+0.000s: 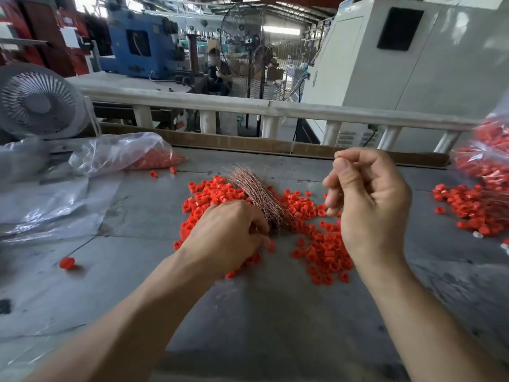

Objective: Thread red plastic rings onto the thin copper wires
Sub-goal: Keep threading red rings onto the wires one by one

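Observation:
A bundle of thin copper wires [254, 193] lies fanned out on a pile of red plastic rings [322, 244] in the middle of the grey table. My left hand [228, 232] rests on the pile with its fingers closed on the near end of the bundle. Raised above the pile to the right is my right hand [366, 199], thumb and forefinger pinched together at the top. Whatever sits in that pinch is too thin to make out.
A clear bag of red rings [129, 153] lies at the back left beside a white fan [38, 100]. Another bag [487, 158] and loose rings [468, 208] sit at the right edge. Plastic sheeting [46, 205] covers the left. One stray ring [67, 262] lies near left.

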`<action>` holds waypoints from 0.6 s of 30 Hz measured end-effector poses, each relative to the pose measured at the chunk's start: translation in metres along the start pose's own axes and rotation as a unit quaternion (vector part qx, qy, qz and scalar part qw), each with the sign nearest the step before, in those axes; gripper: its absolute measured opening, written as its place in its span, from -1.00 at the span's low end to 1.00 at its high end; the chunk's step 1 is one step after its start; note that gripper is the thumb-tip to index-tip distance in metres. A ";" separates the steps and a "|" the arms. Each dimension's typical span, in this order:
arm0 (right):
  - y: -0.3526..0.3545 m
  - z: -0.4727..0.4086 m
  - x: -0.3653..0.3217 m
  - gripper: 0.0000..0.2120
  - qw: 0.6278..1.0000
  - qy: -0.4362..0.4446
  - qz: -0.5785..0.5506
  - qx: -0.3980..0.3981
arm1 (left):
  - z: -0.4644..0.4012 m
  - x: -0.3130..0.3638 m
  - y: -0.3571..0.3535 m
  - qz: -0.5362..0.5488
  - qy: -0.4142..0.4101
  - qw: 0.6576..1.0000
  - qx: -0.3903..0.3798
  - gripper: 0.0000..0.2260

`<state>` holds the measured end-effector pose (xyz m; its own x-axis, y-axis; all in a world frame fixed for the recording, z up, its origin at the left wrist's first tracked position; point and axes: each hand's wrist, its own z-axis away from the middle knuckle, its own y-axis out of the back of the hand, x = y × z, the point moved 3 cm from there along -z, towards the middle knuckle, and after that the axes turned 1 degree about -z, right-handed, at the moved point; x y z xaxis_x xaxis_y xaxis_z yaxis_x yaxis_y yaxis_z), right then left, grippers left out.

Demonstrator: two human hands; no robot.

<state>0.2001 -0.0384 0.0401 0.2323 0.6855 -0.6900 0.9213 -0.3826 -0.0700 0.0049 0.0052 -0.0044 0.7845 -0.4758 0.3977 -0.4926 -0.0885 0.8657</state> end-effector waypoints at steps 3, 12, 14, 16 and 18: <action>0.003 -0.001 0.001 -0.81 1.000 -0.013 -0.017 0.010 | 0.000 0.003 -0.004 -0.032 -0.012 0.999 0.003 -0.78; -0.001 0.004 0.037 -0.90 0.970 -0.233 -0.046 -0.042 | -0.002 0.006 -0.003 0.027 -0.024 0.998 0.047 -0.92; -0.006 0.008 0.042 -0.91 0.967 -0.245 -0.032 -0.059 | -0.001 0.006 -0.003 0.023 -0.032 0.999 0.034 -0.87; -0.010 0.012 0.045 -0.90 0.966 -0.247 -0.022 -0.069 | 0.001 0.011 -0.005 0.017 -0.051 0.998 0.018 -0.86; -0.013 0.014 0.045 -0.88 0.966 -0.246 -0.013 -0.078 | 0.003 0.017 -0.007 0.015 -0.068 0.998 0.001 -0.86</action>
<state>0.1947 -0.0111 -0.0005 0.0683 0.3022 -0.9508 0.9694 -0.2453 -0.0083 0.0207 -0.0050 -0.0040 0.7109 -0.5932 0.3777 -0.5152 -0.0736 0.8539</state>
